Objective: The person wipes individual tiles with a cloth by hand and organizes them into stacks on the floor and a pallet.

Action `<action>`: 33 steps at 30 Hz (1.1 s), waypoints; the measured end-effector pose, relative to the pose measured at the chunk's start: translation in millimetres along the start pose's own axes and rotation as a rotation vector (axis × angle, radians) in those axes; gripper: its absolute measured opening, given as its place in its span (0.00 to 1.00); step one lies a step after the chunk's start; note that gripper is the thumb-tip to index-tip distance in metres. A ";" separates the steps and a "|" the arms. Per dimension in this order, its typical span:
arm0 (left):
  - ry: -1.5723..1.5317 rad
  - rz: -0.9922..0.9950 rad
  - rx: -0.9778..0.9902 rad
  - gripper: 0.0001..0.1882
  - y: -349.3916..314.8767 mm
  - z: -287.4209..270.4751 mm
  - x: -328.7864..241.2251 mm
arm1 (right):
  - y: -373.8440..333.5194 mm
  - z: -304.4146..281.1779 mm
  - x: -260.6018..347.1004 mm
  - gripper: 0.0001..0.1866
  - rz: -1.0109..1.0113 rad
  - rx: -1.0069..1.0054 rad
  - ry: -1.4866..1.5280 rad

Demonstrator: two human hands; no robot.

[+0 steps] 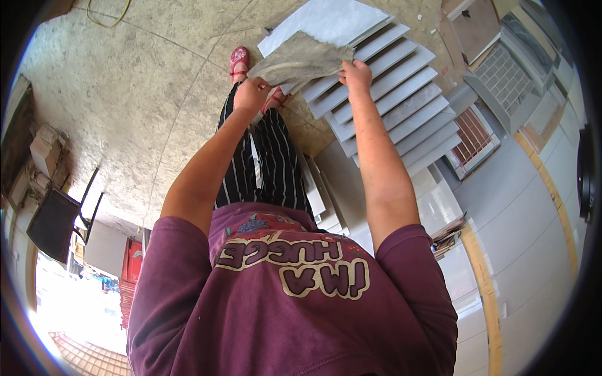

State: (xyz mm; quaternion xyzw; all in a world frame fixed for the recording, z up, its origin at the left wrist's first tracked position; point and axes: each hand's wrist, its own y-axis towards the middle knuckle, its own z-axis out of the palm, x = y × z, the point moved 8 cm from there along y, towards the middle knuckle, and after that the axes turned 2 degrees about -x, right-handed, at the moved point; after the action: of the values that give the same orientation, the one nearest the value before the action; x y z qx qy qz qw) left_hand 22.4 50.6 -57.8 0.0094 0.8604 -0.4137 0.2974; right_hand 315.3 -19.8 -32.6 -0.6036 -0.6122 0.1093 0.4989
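Observation:
A worn grey-brown cloth hangs stretched between my two hands. My left hand is closed on its near left corner, above my striped trouser legs. At the right corner, my right hand pinches the edge between thumb and fingers. Just beyond and partly under the cloth is a stepped row of grey and white tiles, overlapping like stairs. The pale top tile shows at the far end; the cloth hides part of it. Whether the cloth touches the tiles, I cannot tell.
My feet in red shoes stand on the concrete floor beside the tiles. More tiles and panels lean at the right, near a red-barred framed panel. A black chair stands left; a yellow hose lies far left.

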 end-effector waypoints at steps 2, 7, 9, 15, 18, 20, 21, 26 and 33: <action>-0.015 0.006 0.000 0.11 -0.9 -4.6 -20.7 | 8.8 -11.0 12.5 0.09 -0.029 0.013 0.006; -0.216 0.114 -0.037 0.10 26.1 10.4 -62.5 | 45.3 -50.5 55.7 0.07 -0.089 -0.094 0.144; -0.232 0.176 -0.070 0.09 30.1 10.0 -90.9 | 47.9 -67.9 77.6 0.07 -0.124 -0.180 0.196; -0.169 0.156 -0.003 0.10 44.6 25.0 -110.9 | 50.3 -72.7 88.9 0.06 -0.160 -0.247 0.241; -0.142 0.129 -0.011 0.08 49.0 30.7 -83.2 | 49.9 -49.2 63.6 0.08 -0.112 -0.203 0.191; -0.105 0.053 0.047 0.09 49.5 37.7 -55.5 | 48.5 -29.4 37.0 0.09 -0.076 -0.171 0.129; -0.086 0.015 0.073 0.09 49.7 40.7 -41.0 | 48.9 -17.7 22.8 0.09 -0.060 -0.150 0.100; -0.047 -0.128 0.094 0.10 42.2 36.7 15.5 | 32.7 32.8 -9.3 0.09 -0.035 -0.064 -0.066; -0.139 -0.044 -0.032 0.10 62.3 29.2 22.5 | 56.8 45.1 18.8 0.10 -0.119 -0.030 -0.142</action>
State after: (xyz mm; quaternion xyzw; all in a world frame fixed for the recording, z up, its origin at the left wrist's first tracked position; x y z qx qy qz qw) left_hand 34.9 65.4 -127.5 -0.0430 0.8443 -0.4059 0.3472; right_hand 321.9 31.4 -87.0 -0.5643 -0.6826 0.1126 0.4505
